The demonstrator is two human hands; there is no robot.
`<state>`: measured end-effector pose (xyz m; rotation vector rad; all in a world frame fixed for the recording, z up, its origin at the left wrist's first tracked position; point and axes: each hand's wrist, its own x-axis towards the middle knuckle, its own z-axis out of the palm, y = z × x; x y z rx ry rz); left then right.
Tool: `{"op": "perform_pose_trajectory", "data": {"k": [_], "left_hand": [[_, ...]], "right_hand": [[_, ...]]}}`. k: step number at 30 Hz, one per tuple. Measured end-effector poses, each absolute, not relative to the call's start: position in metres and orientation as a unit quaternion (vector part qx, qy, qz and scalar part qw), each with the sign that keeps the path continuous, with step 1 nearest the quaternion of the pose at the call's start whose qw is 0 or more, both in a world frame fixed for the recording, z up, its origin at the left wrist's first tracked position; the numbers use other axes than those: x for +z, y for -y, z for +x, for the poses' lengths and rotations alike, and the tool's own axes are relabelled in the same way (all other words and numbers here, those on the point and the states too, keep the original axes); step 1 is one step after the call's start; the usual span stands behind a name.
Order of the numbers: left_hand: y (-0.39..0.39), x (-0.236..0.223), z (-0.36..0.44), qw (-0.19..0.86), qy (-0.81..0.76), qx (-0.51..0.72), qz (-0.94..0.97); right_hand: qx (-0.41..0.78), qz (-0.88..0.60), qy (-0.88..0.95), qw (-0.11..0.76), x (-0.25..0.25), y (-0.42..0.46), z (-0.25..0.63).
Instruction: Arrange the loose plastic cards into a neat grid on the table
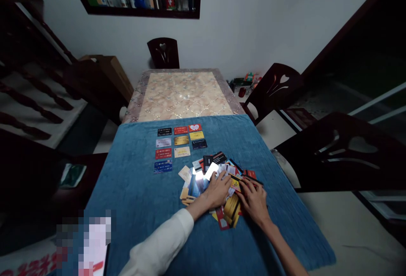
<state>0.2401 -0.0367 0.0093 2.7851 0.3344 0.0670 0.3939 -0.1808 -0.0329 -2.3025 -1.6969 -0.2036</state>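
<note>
Across the near part of the table [187,94], a blue cloth [133,187] is lying over a marbled, pale-brown cover that is showing at the far end and catching glints of light. On the cloth, a loose pile of cards [232,206] is spreading under the person's two hands. The left hand [218,189], coming from a white sleeve [163,240], is resting over the middle of the pile, its fingers partly bent. The right hand [254,202] is reaching over the pile's right side with its fingers loosely curled. A yellow card [235,182] is lying between the two hands, with fingers touching both ends; whether either is gripping it, I cannot tell. Beyond the pile, to the left, ten sorted cards [181,141] are lying face up in three columns. At the lower left, a bright object [97,242] is sitting partly blurred out.

Around the table, dark wooden chairs [274,87] with heart-shaped cut-outs are standing. Behind, a recessed shelf [142,12] is holding bottles and tins in the white wall [253,17]. To the left, a cardboard box [120,75] is standing near a wooden banister [31,106].
</note>
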Motion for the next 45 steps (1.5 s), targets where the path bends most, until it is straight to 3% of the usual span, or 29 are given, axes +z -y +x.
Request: {"op": "perform_pose_trajectory", "data": {"k": [27, 45], "left_hand": [[0.034, 0.01, 0.226, 0.169, -0.141, 0.035, 0.975], [0.022, -0.004, 0.235, 0.313, -0.221, 0.056, 0.922]], "right_hand": [[-0.08, -0.705, 0.67, 0.218, -0.006, 0.18, 0.391], [-0.044, -0.774, 0.58, 0.25, -0.015, 0.176, 0.381]]}}
